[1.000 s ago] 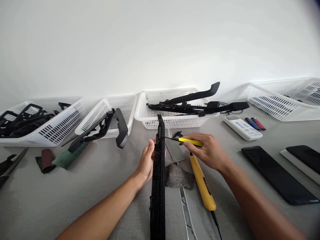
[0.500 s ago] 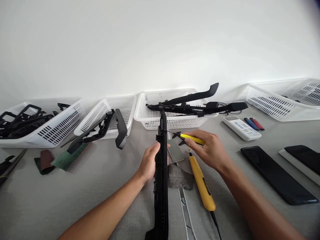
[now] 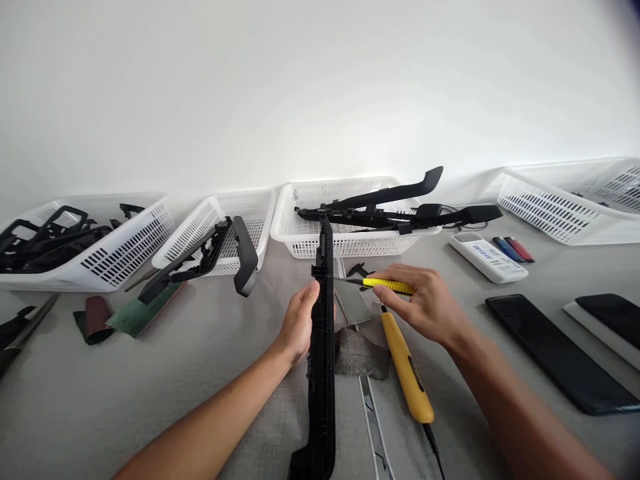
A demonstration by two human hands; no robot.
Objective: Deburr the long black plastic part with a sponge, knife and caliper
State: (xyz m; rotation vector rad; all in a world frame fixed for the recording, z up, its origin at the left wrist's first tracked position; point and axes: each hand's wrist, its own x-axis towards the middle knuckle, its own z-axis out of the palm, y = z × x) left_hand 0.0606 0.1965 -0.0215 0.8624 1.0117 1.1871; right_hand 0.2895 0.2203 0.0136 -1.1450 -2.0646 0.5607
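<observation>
My left hand (image 3: pixel 299 321) is closed around a long black plastic trim piece (image 3: pixel 323 360), held upright in front of me with its ribbed side showing. Pinched in my right hand (image 3: pixel 425 300) is a yellow-handled craft knife (image 3: pixel 387 285), its thin blade pointing left at the piece's right edge. Whether the tip touches the plastic I cannot tell. Below the right hand lies a yellow corded pen-like tool (image 3: pixel 407 370). A grey cloth (image 3: pixel 363 353) and a flat grey plate (image 3: pixel 354 302) lie just behind the trim piece.
Behind stand white baskets (image 3: pixel 356 248) (image 3: pixel 125 257) (image 3: pixel 560 207) with black parts; some parts jut over the rims. To the right are a white meter (image 3: pixel 487 259), two lighters (image 3: pixel 513 249) and a black phone (image 3: pixel 563 353). Sandpaper (image 3: pixel 143 313) and scissors (image 3: pixel 30 327) lie left.
The knife in my right hand has moved slightly down along the trim piece's edge, toward me. My left hand keeps its hold. The whole view has shifted a little.
</observation>
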